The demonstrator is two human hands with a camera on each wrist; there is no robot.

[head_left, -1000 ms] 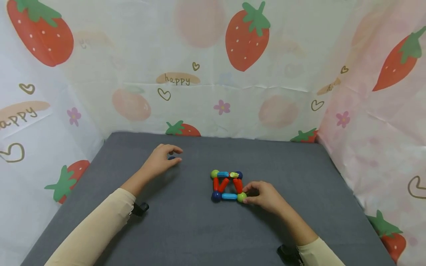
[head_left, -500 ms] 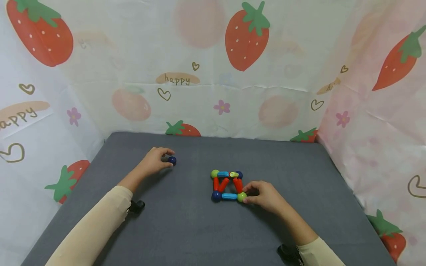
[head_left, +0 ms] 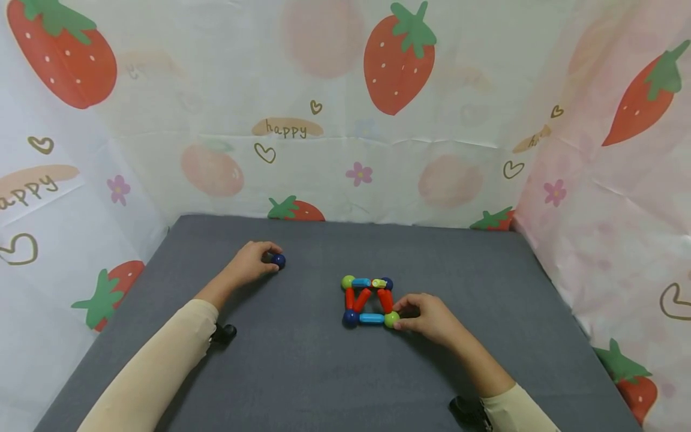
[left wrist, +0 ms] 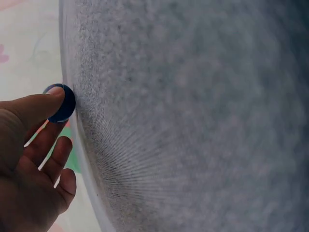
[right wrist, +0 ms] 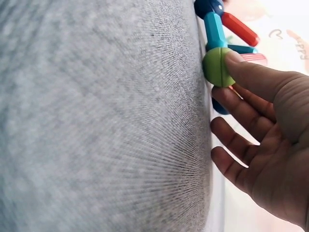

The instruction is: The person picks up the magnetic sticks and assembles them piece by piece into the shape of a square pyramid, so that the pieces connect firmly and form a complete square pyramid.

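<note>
In the head view, my left hand [head_left: 249,264] pinches a dark blue ball [head_left: 278,260] on the left part of the table. The left wrist view has the thumb [left wrist: 41,106] across this blue ball [left wrist: 63,104], the other fingers loosely bent. Near the middle lies a frame of magnetic rods and balls [head_left: 371,319], with red and light blue rods joining green and dark blue balls. Its near right corner is a green ball [head_left: 391,319], which my right hand [head_left: 429,321] pinches. Up close in the right wrist view, thumb and forefinger touch that green ball [right wrist: 217,66].
A dark grey cloth covers the table [head_left: 302,372]. Behind and at both sides hangs a white curtain [head_left: 227,72] printed with strawberries. Each wrist carries a small black camera, one by the left sleeve [head_left: 151,366].
The left hand has shifted slightly left and its thumb and fingers have closed on the dark blue ball, which was mostly hidden before. The right hand and the rod frame have stayed put.
</note>
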